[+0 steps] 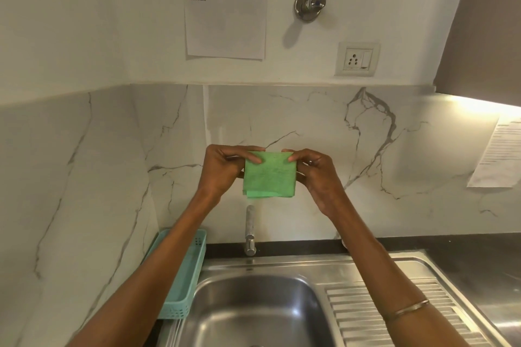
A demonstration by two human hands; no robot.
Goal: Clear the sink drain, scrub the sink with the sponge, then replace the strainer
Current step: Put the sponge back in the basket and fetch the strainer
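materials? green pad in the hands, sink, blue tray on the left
Green pad: thin, folded, looks like fibrous scouring cloth, matte and speckled; held up by left hand and right hand.
Sink: likely stainless steel, brushed, with bright reflections and a ribbed drainboard.
Blue tray: probably moulded plastic, uniform teal, perforated walls.

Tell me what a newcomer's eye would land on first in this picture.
First, the bright green sponge cloth, held up at mid-frame against the marble backsplash, pinched at its top corners by the left hand and the right hand. Below it stands the tap over the steel sink, with a teal basket at the sink's left edge. On the wall above hangs a printed sheet.
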